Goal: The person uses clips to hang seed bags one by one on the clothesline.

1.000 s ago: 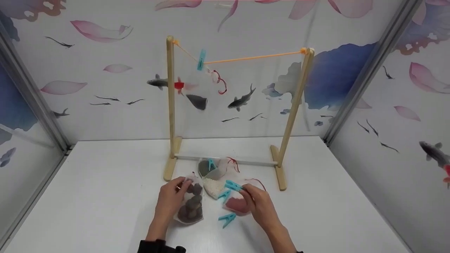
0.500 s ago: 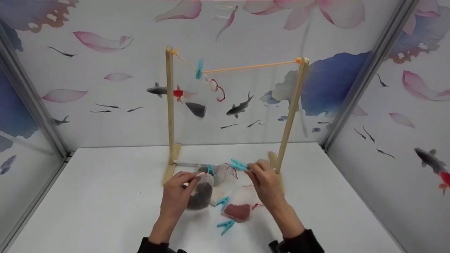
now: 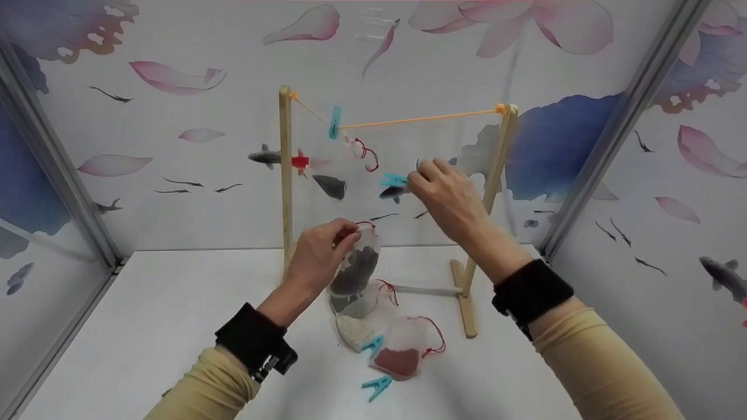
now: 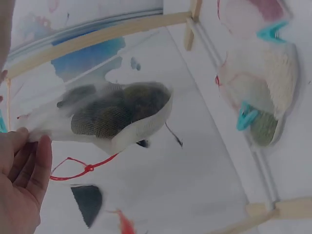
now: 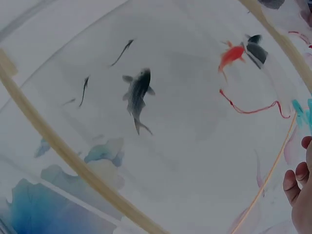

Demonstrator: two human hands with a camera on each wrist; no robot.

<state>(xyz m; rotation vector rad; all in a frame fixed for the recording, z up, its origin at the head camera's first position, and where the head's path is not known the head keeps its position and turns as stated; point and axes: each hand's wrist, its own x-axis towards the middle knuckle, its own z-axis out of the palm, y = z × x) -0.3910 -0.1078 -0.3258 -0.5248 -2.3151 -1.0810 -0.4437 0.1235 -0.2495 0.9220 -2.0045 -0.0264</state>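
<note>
My left hand (image 3: 318, 251) pinches the top of a white mesh drawstring bag (image 3: 357, 268) filled with dark round lumps. It hangs tilted in front of the wooden stand, above the table; its red drawstring (image 4: 89, 167) dangles free in the left wrist view. Higher and to the right, my right hand (image 3: 449, 198) holds a light-blue clothespin (image 3: 393, 179) between thumb and fingers, below the orange cord (image 3: 420, 118). On that cord, another blue clothespin (image 3: 335, 122) holds a mesh bag with dark contents (image 3: 331, 186). The cord sags there.
Wooden posts (image 3: 285, 175) carry the cord. Below lie mesh bags with white grains (image 3: 355, 331), red contents (image 3: 397, 361) and greenish contents (image 4: 264, 129). Blue clothespins (image 3: 377, 386) lie around them, one on the greenish bag (image 4: 247, 116). A patterned wall stands behind.
My left hand has lifted the bag of dark lumps from the table, up and towards the stand. My right hand has risen with the clothespin towards the cord.
</note>
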